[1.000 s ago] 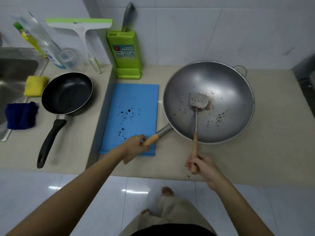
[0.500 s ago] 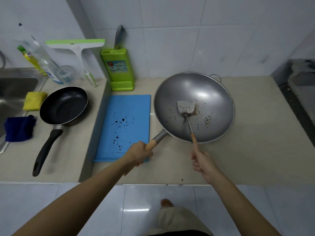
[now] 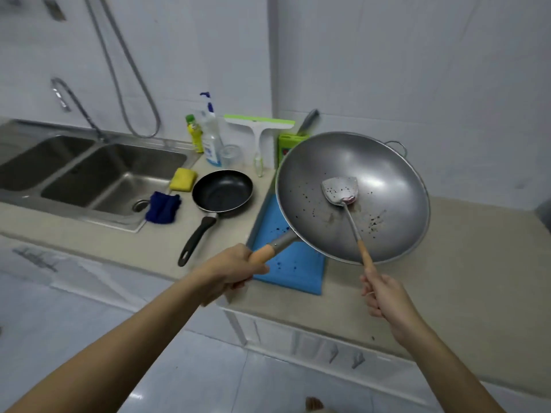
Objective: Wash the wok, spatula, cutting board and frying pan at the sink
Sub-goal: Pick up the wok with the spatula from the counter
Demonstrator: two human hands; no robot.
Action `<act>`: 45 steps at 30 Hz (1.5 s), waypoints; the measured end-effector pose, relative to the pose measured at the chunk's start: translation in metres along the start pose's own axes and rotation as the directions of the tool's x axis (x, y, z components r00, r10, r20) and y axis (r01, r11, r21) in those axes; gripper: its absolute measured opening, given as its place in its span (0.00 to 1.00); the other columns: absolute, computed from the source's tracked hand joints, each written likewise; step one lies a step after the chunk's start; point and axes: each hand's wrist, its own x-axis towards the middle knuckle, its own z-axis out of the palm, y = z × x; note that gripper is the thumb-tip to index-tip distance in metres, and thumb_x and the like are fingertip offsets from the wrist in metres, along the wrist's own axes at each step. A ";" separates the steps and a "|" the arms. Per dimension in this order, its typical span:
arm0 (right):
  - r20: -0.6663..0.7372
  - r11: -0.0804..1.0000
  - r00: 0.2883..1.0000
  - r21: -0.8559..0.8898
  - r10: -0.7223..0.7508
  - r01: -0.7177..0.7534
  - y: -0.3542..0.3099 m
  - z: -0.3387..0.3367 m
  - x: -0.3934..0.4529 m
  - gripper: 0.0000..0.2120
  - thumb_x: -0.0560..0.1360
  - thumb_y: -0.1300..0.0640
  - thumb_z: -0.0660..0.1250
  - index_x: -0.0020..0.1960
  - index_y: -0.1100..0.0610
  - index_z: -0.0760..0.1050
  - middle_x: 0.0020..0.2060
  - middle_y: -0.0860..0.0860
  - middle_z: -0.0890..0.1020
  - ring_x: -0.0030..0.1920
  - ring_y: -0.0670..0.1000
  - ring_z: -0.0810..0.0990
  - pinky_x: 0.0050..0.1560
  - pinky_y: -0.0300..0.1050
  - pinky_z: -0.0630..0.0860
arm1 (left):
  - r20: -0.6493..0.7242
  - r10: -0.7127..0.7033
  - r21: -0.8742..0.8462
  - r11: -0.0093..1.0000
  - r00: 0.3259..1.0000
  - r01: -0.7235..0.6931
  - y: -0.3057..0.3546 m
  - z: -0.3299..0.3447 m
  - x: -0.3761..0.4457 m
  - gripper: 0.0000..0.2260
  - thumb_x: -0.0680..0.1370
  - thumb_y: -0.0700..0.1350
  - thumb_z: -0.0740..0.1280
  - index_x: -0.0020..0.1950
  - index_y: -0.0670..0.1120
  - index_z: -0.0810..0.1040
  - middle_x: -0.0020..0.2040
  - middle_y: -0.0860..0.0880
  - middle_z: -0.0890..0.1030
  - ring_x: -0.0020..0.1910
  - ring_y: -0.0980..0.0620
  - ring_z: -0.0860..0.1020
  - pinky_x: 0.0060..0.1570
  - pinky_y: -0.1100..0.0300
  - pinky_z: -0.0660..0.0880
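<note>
Looking down from the head, we grip the wok handle in our left hand, our right hand grasping the spatula resting inside. Frying pan and cutting board lie speckled on the counter; we judge nothing washed, sink dry.

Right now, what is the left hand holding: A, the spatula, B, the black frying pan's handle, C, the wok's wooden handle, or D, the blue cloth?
C: the left hand grips the wooden handle of the wok, while the right hand holds the spatula.
</note>
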 end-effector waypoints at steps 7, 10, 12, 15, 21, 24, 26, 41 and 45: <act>0.200 0.990 0.978 -0.118 -0.052 0.076 0.001 0.113 -0.033 0.14 0.81 0.51 0.57 0.49 0.62 0.72 0.26 0.50 0.72 0.20 0.43 0.61 0.19 0.34 0.56 | -0.107 -0.085 -0.108 0.991 0.991 0.073 -0.112 -0.060 -0.098 0.12 0.78 0.49 0.68 0.54 0.41 0.76 0.37 0.47 0.76 0.30 0.54 0.72 0.30 0.62 0.71; 0.291 0.980 0.956 -0.177 -0.033 0.088 0.000 0.164 -0.047 0.16 0.80 0.47 0.60 0.47 0.61 0.72 0.26 0.49 0.71 0.20 0.43 0.61 0.19 0.35 0.57 | -0.192 -0.129 -0.153 0.983 0.973 0.100 -0.162 -0.079 -0.130 0.08 0.78 0.49 0.67 0.47 0.44 0.76 0.35 0.47 0.77 0.30 0.53 0.73 0.31 0.61 0.72; 0.341 0.975 0.940 -0.205 -0.012 0.087 -0.002 0.197 -0.057 0.17 0.79 0.45 0.61 0.47 0.60 0.72 0.26 0.49 0.70 0.22 0.44 0.61 0.21 0.36 0.58 | -0.242 -0.177 -0.201 0.971 0.954 0.129 -0.191 -0.090 -0.147 0.10 0.78 0.49 0.67 0.46 0.42 0.76 0.34 0.47 0.76 0.29 0.52 0.73 0.31 0.60 0.72; 0.400 0.960 0.917 -0.259 0.006 0.107 -0.007 0.241 -0.064 0.21 0.75 0.39 0.64 0.43 0.58 0.72 0.26 0.48 0.70 0.22 0.45 0.61 0.22 0.37 0.58 | -0.277 -0.244 -0.264 0.949 0.929 0.171 -0.227 -0.104 -0.163 0.12 0.78 0.49 0.67 0.47 0.39 0.76 0.34 0.46 0.76 0.28 0.51 0.73 0.30 0.59 0.71; 0.472 0.931 0.881 -0.337 0.037 0.141 -0.018 0.328 -0.059 0.24 0.72 0.35 0.65 0.40 0.57 0.72 0.26 0.49 0.69 0.24 0.46 0.61 0.23 0.38 0.58 | -0.309 -0.373 -0.393 0.888 0.875 0.239 -0.301 -0.133 -0.181 0.11 0.78 0.48 0.68 0.44 0.40 0.75 0.33 0.46 0.75 0.26 0.52 0.72 0.28 0.60 0.71; 0.484 0.939 0.874 -0.316 0.040 0.132 -0.022 0.375 -0.044 0.20 0.75 0.40 0.64 0.39 0.56 0.71 0.26 0.49 0.69 0.22 0.45 0.60 0.21 0.36 0.56 | -0.320 -0.426 -0.446 0.856 0.846 0.262 -0.337 -0.163 -0.179 0.12 0.78 0.48 0.68 0.42 0.40 0.74 0.31 0.46 0.75 0.25 0.53 0.72 0.27 0.60 0.70; 0.488 0.948 0.873 -0.287 0.021 0.138 -0.023 0.405 -0.031 0.18 0.78 0.43 0.62 0.39 0.57 0.70 0.26 0.49 0.69 0.21 0.44 0.59 0.21 0.35 0.54 | -0.331 -0.453 -0.464 0.842 0.828 0.275 -0.357 -0.188 -0.173 0.12 0.78 0.47 0.68 0.41 0.40 0.74 0.31 0.46 0.74 0.24 0.53 0.71 0.27 0.60 0.70; 0.396 0.970 0.918 -0.233 0.024 0.075 -0.060 0.566 0.062 0.18 0.77 0.43 0.62 0.45 0.59 0.74 0.27 0.50 0.71 0.23 0.46 0.61 0.23 0.38 0.55 | -0.275 -0.508 -0.510 0.797 0.816 0.324 -0.461 -0.369 -0.081 0.12 0.78 0.48 0.68 0.44 0.39 0.76 0.32 0.46 0.75 0.26 0.53 0.72 0.27 0.60 0.70; 0.296 0.989 0.954 -0.147 0.046 -0.002 -0.053 0.597 0.081 0.16 0.78 0.45 0.62 0.45 0.60 0.73 0.27 0.51 0.71 0.23 0.46 0.61 0.22 0.38 0.55 | -0.254 -0.475 -0.474 0.820 0.843 0.319 -0.495 -0.410 -0.050 0.13 0.78 0.49 0.68 0.46 0.38 0.76 0.32 0.45 0.76 0.27 0.52 0.72 0.28 0.60 0.71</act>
